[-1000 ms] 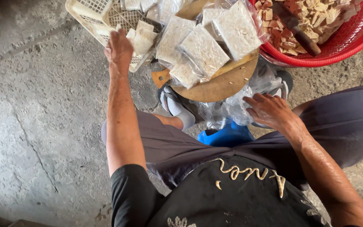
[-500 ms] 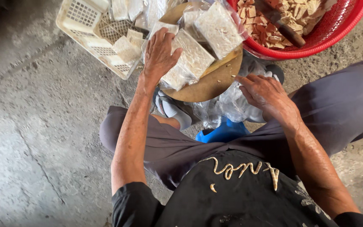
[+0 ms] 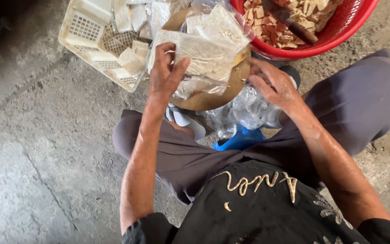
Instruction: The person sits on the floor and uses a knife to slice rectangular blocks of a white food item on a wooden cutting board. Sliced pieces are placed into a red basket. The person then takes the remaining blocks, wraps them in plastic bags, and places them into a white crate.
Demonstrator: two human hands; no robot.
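My left hand (image 3: pixel 165 74) pinches a clear packed bag (image 3: pixel 201 56) at its near edge over the round board (image 3: pixel 231 88); light, slippery, floppy. Right hand (image 3: pixel 274 83) open, empty.

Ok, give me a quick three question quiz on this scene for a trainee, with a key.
1. True or false: the left hand grips a clear packet over the round board.
2. What colour is the basin? A green, B red, C blue.
3. Fill in: the right hand rests on crumpled clear ____.

Key: 1 true; 2 B; 3 bags.
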